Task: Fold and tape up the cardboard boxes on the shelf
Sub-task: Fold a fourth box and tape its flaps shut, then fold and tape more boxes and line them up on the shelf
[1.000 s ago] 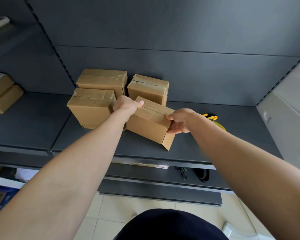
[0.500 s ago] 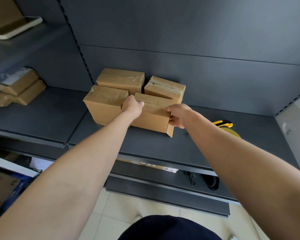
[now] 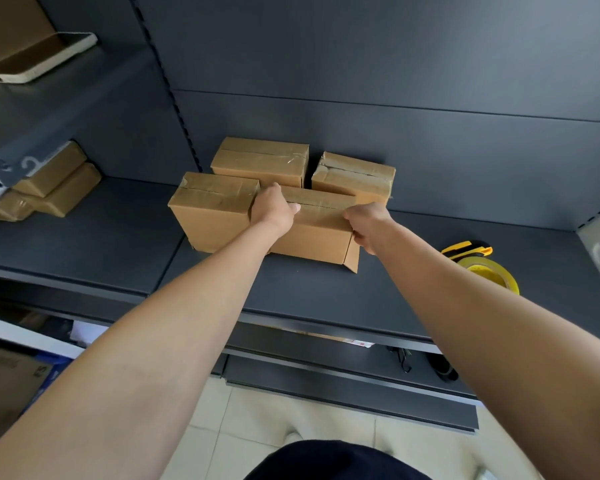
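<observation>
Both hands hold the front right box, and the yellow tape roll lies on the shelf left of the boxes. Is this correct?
No. In the head view the tape roll lies right of the boxes; the rest is right.

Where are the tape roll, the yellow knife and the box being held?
tape roll (image 3: 494, 273): head view, on its yellow upper face.
utility knife (image 3: 468, 250): head view, on its yellow-and-black body.
held cardboard box (image 3: 312, 239): head view, on its front face.

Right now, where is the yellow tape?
In the head view, the yellow tape roll lies on the dark shelf at the right, just in front of the yellow-and-black cutter.
</observation>
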Demonstrator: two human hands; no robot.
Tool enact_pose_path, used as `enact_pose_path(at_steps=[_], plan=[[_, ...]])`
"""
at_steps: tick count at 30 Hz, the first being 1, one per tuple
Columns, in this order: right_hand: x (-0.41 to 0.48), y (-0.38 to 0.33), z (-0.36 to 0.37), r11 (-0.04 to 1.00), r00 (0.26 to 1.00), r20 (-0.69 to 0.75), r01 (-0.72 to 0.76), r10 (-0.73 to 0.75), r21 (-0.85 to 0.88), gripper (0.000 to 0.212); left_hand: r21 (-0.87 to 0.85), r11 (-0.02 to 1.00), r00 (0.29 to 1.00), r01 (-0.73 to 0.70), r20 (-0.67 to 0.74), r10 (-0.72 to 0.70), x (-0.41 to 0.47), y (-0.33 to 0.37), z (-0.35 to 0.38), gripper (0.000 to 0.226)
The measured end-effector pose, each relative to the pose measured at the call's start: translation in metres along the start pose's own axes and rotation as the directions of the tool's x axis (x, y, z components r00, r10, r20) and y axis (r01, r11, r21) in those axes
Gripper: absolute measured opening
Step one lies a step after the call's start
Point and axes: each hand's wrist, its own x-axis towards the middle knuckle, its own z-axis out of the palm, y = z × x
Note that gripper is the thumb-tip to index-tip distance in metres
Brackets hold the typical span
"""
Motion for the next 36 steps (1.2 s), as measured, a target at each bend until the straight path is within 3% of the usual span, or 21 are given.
enact_pose_path(at_steps=[5, 8, 9, 11, 13, 15, 17, 19, 21, 24, 27, 31, 36], plan=[[-0.007, 0.000, -0.002, 0.977, 0.990, -0.087, 0.094, -0.112, -0.189, 0.029, -0.031, 0.999, 0.999, -0.043, -0.004, 0.043, -0.002, -0.005, -0.008, 0.051], [-0.018, -0.008, -0.005, 0.937, 0.961, -0.135, 0.193, -0.240, -0.290, 0.020, -0.038, 0.996, 0.994, -0.078, -0.074, 0.075, -0.006, -0.004, -0.017, 0.045], [-0.023, -0.011, -0.005, 0.915, 0.947, -0.119, 0.248, -0.298, -0.319, 0.013, -0.027, 0.995, 0.991, -0.097, -0.097, 0.094, -0.009, -0.002, -0.021, 0.043], [-0.033, -0.019, -0.002, 0.845, 0.915, -0.039, 0.354, -0.402, -0.402, 0.030, 0.029, 0.989, 0.979, -0.148, -0.134, 0.151, -0.017, 0.001, -0.030, 0.039], [-0.049, -0.027, 0.001, 0.695, 0.868, 0.077, 0.443, -0.490, -0.566, 0.031, 0.140, 0.966, 0.958, -0.218, -0.158, 0.239, -0.029, 0.004, -0.042, 0.034], [-0.067, -0.035, 0.004, 0.470, 0.794, 0.208, 0.524, -0.571, -0.710, 0.017, 0.294, 0.915, 0.928, -0.278, -0.162, 0.334, -0.047, 0.005, -0.058, 0.029], [-0.088, -0.044, 0.006, 0.227, 0.685, 0.330, 0.588, -0.650, -0.776, 0.016, 0.410, 0.862, 0.909, -0.297, -0.154, 0.387, -0.068, 0.003, -0.078, 0.023], [-0.109, -0.051, 0.009, 0.052, 0.590, 0.438, 0.633, -0.678, -0.773, 0.024, 0.494, 0.830, 0.908, -0.259, -0.168, 0.383, -0.095, -0.001, -0.098, 0.021], [-0.131, -0.056, 0.013, -0.057, 0.523, 0.521, 0.667, -0.675, -0.743, 0.026, 0.559, 0.806, 0.910, -0.197, -0.201, 0.362, -0.123, -0.006, -0.116, 0.026], [-0.159, -0.053, 0.020, -0.203, 0.403, 0.652, 0.731, -0.642, -0.651, 0.021, 0.637, 0.768, 0.924, -0.071, -0.249, 0.291, -0.168, -0.014, -0.134, 0.033], [-0.189, -0.041, 0.034, -0.364, 0.236, 0.763, 0.769, -0.602, -0.525, 0.011, 0.679, 0.728, 0.939, 0.092, -0.303, 0.163, -0.217, -0.030, -0.148, 0.039], [-0.243, -0.023, 0.066, -0.480, 0.064, 0.853, 0.804, -0.518, -0.352, 0.015, 0.706, 0.647, 0.923, 0.288, -0.384, 0.008, -0.288, -0.062, -0.163, 0.035], [-0.318, 0.012, 0.113, -0.600, -0.171, 0.897, 0.790, -0.408, -0.123, 0.017, 0.643, 0.576, 0.850, 0.504, -0.488, -0.198, -0.371, -0.109, -0.181, 0.036]])
